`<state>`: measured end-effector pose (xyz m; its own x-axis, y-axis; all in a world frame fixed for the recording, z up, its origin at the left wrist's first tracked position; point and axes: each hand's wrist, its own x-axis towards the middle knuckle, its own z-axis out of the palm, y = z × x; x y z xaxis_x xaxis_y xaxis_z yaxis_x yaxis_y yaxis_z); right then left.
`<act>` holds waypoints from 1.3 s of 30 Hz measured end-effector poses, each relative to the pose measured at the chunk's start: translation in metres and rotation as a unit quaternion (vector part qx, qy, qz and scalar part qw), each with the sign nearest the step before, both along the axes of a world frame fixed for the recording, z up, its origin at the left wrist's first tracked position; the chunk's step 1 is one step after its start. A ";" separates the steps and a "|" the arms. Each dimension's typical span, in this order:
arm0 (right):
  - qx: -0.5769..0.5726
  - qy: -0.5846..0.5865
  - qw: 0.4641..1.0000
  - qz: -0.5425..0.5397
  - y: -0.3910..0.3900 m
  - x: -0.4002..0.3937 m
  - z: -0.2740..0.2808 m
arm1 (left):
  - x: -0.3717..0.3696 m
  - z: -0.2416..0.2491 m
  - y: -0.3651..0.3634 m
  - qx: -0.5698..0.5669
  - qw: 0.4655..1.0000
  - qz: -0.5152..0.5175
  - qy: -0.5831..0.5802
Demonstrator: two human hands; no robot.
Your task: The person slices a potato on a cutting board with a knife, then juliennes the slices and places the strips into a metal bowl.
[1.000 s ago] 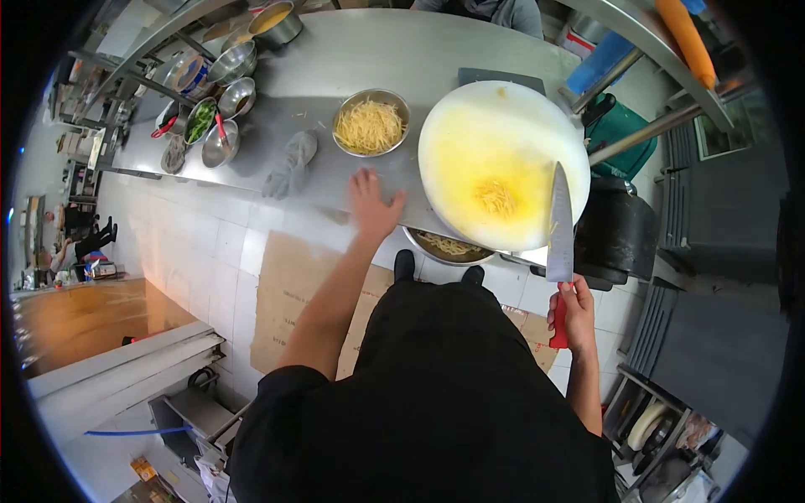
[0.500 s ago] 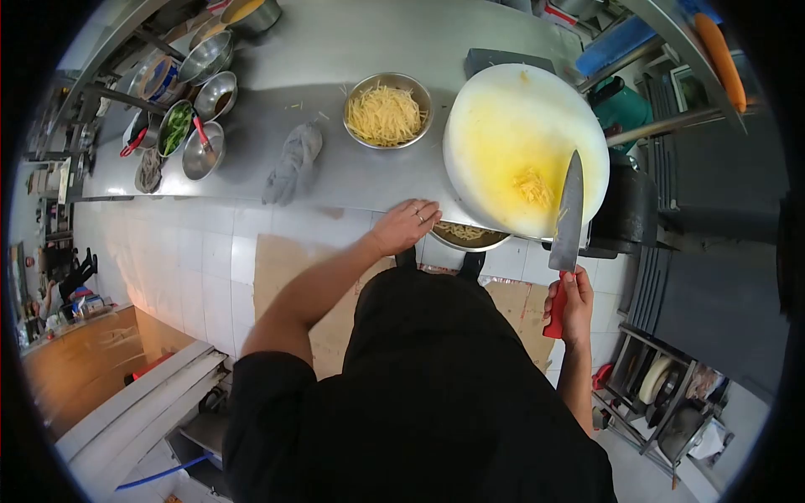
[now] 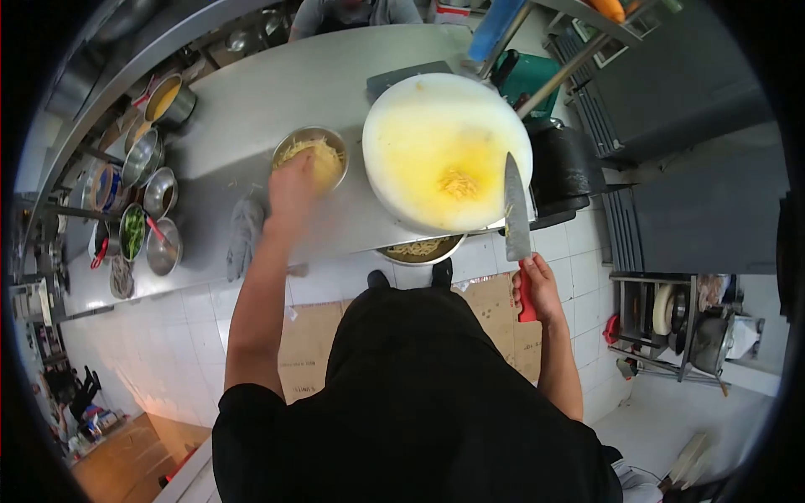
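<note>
My left hand (image 3: 292, 183) reaches over the metal bowl (image 3: 343, 161) of pale yellow shreds (image 3: 325, 170). It is blurred by motion, and its fingers are hidden or smeared. My right hand (image 3: 542, 289) is closed round the red handle of a kitchen knife (image 3: 517, 228). The blade points away from me over the right edge of a thick, round white cutting board (image 3: 419, 126), with a few shreds stuck to it. A small pile of yellow shreds (image 3: 459, 186) lies on the yellow-stained board.
Below the counter edge is another bowl (image 3: 432, 259) with pale strips. A grey cloth (image 3: 245, 237) lies left of my arm. Several metal bowls (image 3: 162, 247) and a pot (image 3: 173, 105) stand at the left. A person (image 3: 356, 12) is across the steel counter (image 3: 251, 84).
My left hand has gone from the counter edge up to the bowl of shreds. My right hand still holds the knife. The view has swung, bringing a person in at the top.
</note>
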<state>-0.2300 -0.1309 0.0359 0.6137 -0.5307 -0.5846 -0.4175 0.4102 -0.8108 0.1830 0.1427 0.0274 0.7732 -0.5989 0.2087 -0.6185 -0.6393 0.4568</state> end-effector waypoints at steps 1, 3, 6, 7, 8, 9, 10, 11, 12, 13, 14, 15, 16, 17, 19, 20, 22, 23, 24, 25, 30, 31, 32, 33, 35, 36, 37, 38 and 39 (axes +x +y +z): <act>0.002 0.003 1.000 0.004 0.001 0.002 -0.002 | 0.013 -0.003 -0.003 0.078 0.988 0.089 0.097; -0.002 0.019 1.000 0.009 0.004 0.006 0.004 | 0.017 -0.028 -0.008 0.067 0.995 0.033 -0.069; -0.007 0.037 0.999 0.017 0.009 0.013 0.004 | -0.013 -0.025 -0.042 -0.031 0.985 -0.057 -0.159; -0.008 0.043 0.999 0.019 0.010 0.016 0.005 | -0.033 -0.024 -0.063 -0.076 0.984 -0.070 -0.143; -0.011 0.049 0.999 0.023 0.012 0.020 0.005 | -0.053 -0.019 -0.082 -0.088 0.987 -0.107 -0.084; -0.012 0.047 0.999 0.023 0.013 0.025 0.008 | -0.073 -0.016 -0.101 -0.100 0.984 -0.144 -0.025; -0.018 0.053 0.998 0.041 0.015 0.032 0.012 | -0.093 -0.015 -0.121 -0.103 0.984 -0.143 0.011; -0.025 0.060 0.996 0.059 0.018 0.040 0.013 | -0.111 -0.018 -0.138 -0.106 0.983 -0.141 0.048; -0.026 0.060 0.996 0.060 0.021 0.049 0.011 | -0.124 -0.021 -0.151 -0.107 0.983 -0.141 0.048; -0.035 0.062 0.994 0.077 0.026 0.060 0.007 | -0.135 -0.025 -0.162 -0.089 0.986 -0.136 0.045; -0.046 0.062 0.992 0.096 0.030 0.072 0.004 | -0.142 -0.028 -0.171 -0.071 0.988 -0.129 0.040; -0.050 0.057 0.990 0.115 0.035 0.083 0.004 | -0.147 -0.032 -0.178 -0.113 0.982 -0.140 0.057; -0.053 0.051 0.988 0.135 0.042 0.095 0.005 | -0.149 -0.032 -0.182 -0.153 0.974 -0.150 0.072; -0.070 0.064 0.984 0.149 0.049 0.108 0.007 | -0.153 -0.032 -0.184 -0.131 0.976 -0.158 0.068; -0.079 0.036 0.982 0.169 0.053 0.122 -0.002 | -0.148 -0.048 -0.189 -0.167 0.976 -0.120 0.073; -0.090 0.011 0.979 0.183 0.055 0.132 -0.006 | -0.141 -0.057 -0.187 -0.206 0.971 -0.086 0.080; -0.074 0.014 0.976 0.202 0.066 0.152 0.014 | -0.127 -0.045 -0.168 -0.213 0.974 -0.033 0.062; -0.089 0.003 0.968 0.236 0.070 0.165 0.021 | -0.116 -0.037 -0.156 -0.258 0.964 -0.003 0.056; -0.103 -0.007 0.958 0.268 0.076 0.176 0.025 | -0.106 -0.031 -0.142 -0.303 0.951 0.025 0.051; -0.131 -0.038 0.948 0.288 0.083 0.190 0.026 | -0.089 -0.027 -0.128 -0.307 0.951 0.041 0.006; -0.154 -0.023 0.916 0.371 0.108 0.236 0.048 | 0.019 -0.035 -0.072 -0.278 0.949 0.137 0.065; -0.125 -0.001 0.929 0.349 0.109 0.232 0.056 | 0.035 -0.044 -0.061 -0.193 0.961 0.162 0.113; -0.098 0.021 0.940 0.327 0.107 0.230 0.060 | 0.039 -0.042 -0.052 -0.194 0.961 0.166 0.110; -0.101 0.018 0.938 0.331 0.103 0.224 0.059 | 0.041 -0.037 -0.046 -0.083 0.988 0.129 0.016; -0.213 0.034 0.928 0.303 0.085 0.201 0.048 | 0.050 -0.038 -0.032 0.030 0.984 0.093 -0.147; -0.291 0.037 0.909 0.296 0.066 0.190 0.029 | 0.056 -0.027 -0.023 0.030 0.984 0.092 -0.147; -0.367 0.041 0.884 0.286 0.050 0.179 0.013 | 0.062 -0.008 -0.011 -0.030 0.991 0.125 0.022; -0.432 0.054 0.862 0.259 0.043 0.171 0.025 | 0.068 0.003 0.001 -0.089 0.965 0.155 0.191; -0.492 0.074 0.833 0.244 0.034 0.162 0.026 | 0.074 -0.005 0.013 -0.110 0.960 0.194 0.168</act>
